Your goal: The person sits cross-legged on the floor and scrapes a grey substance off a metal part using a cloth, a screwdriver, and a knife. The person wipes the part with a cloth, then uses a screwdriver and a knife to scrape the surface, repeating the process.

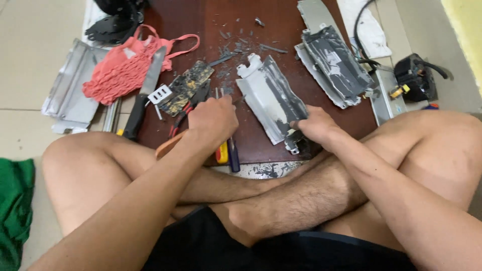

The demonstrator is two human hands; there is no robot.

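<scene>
My crossed legs lie nearest, under the dark red board. At one o'clock my right hand pinches the grey metal casing's near edge. At eleven o'clock my left hand is fisted around a tool; bare board shows between the hands.

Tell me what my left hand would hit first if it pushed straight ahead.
Probably the camouflage-patterned flat piece just beyond the left hand, then the white plastic clip; depth is unclear from overhead.
</scene>
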